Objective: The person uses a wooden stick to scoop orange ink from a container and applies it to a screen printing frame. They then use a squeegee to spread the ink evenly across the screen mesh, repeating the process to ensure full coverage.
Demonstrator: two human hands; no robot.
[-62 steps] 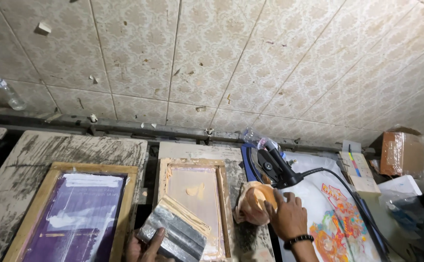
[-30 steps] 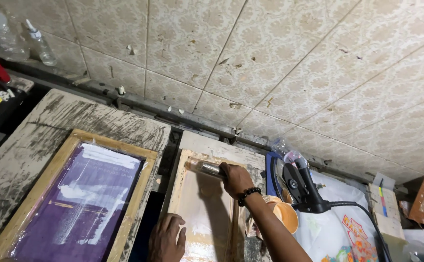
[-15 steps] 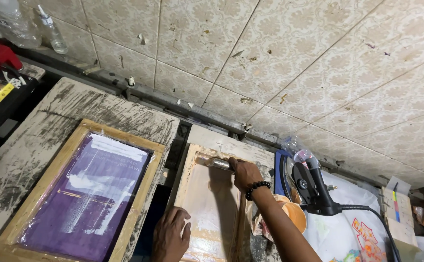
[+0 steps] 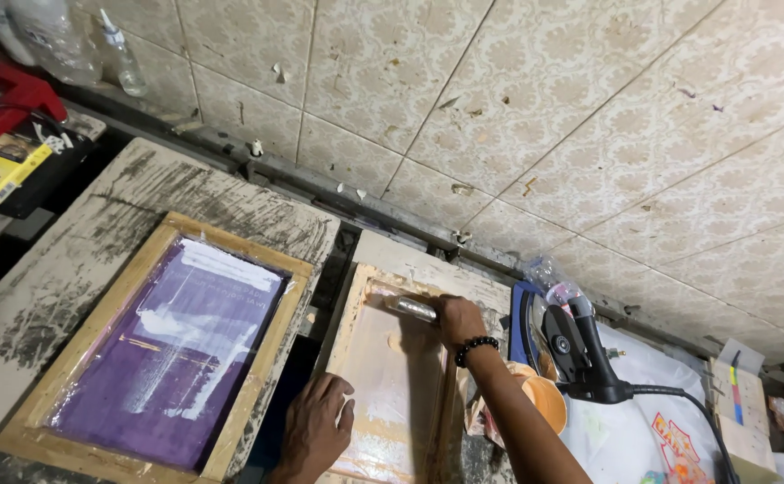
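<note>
Right grip (image 4: 457, 320) around metal squeegee (image 4: 411, 308) on glossy wooden-framed screen (image 4: 392, 376).

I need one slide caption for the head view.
Right hand draws a squeegee across a wooden screen frame; left hand steadies it.

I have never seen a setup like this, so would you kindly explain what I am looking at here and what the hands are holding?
There is no machine here: a camera on a person's head looks down at their own bare hands. On a worn, paint-smeared table by a tiled wall lie two wooden printing frames. The right hand grips a metal-edged scraper at the far end of the pale frame. The left hand rests on that frame's near edge. The purple frame lies untouched to the left. A black heat gun and an orange cup lie to the right.
</note>
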